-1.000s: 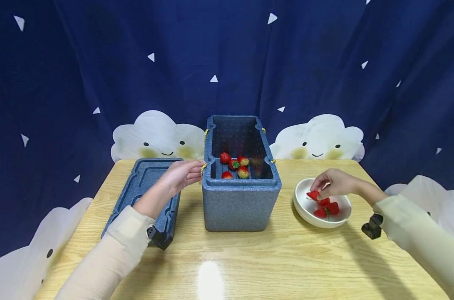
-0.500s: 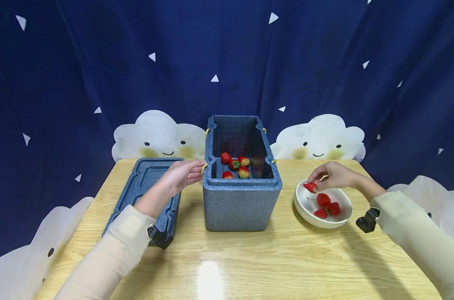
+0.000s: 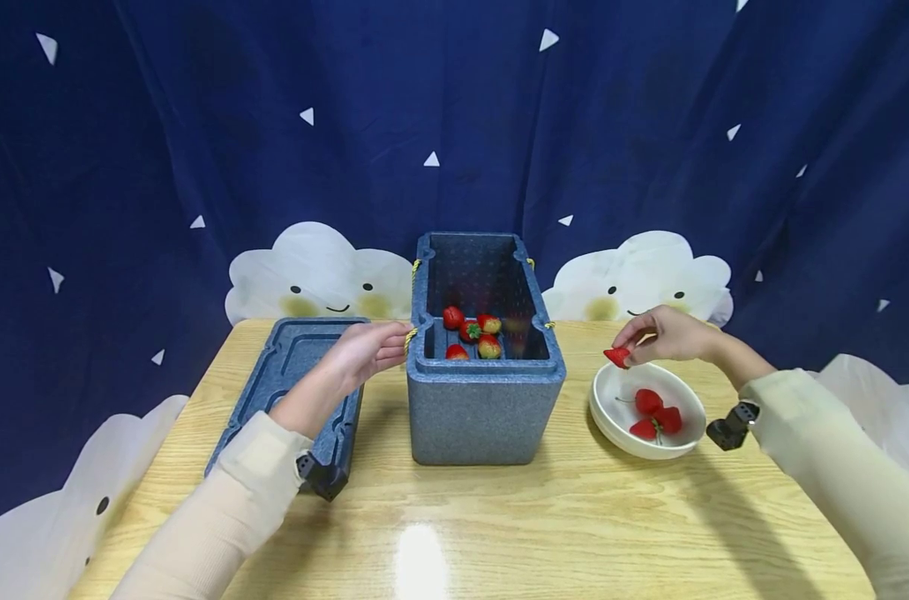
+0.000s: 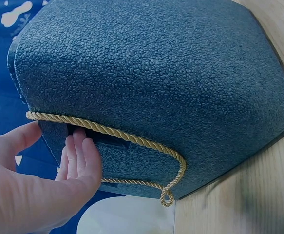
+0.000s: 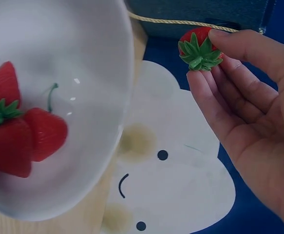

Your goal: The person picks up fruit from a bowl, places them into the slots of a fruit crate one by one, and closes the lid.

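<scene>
By the white bowl [image 5: 98, 73], our right fingers [image 5: 232, 43] pinch a strawberry [image 5: 199, 48], which may fall if they loosen; our left fingers [image 4: 90, 158] lie nearly straight.

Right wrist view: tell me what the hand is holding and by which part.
The right hand pinches a red strawberry near its leafy end, leaving the pointed tip sticking out; not every contact shows.

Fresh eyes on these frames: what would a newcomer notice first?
Probably the open, speckled blue-grey box at the head view's centre, with five red strawberries visible inside. Next, the green-leafed red strawberry the right hand pinches near the round white bowl, which holds three more.
</scene>
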Available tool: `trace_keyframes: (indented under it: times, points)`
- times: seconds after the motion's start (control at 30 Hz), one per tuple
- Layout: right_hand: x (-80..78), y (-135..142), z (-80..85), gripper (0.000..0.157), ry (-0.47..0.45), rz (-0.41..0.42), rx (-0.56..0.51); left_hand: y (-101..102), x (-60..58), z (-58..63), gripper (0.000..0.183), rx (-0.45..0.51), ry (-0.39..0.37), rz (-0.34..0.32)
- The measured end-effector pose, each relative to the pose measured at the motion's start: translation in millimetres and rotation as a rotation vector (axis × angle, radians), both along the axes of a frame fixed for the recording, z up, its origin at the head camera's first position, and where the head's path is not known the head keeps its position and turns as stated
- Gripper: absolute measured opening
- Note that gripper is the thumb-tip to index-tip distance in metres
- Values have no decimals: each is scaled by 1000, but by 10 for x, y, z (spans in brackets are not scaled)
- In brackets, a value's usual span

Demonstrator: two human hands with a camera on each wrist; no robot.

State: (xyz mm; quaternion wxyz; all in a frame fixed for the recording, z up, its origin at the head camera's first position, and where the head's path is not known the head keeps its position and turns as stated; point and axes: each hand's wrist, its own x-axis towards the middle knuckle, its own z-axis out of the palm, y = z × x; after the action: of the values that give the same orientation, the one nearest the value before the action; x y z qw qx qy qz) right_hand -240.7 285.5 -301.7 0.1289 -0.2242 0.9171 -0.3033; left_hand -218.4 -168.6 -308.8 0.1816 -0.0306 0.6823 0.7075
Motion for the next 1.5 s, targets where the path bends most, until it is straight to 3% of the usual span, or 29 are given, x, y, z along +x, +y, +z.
trace_keyframes:
  times: [0.33,0.87,1.5]
  points:
    - [-59,-86,182,27,8,-20,-27,7,11,8,47,1,-2,10]
    - [-156,-276,542,27,81,-18,44,7,-6,-12,44,9,8,10]
    - [-259,-534,764,27,151,-36,43,9,7,-9,45,11,-6,24]
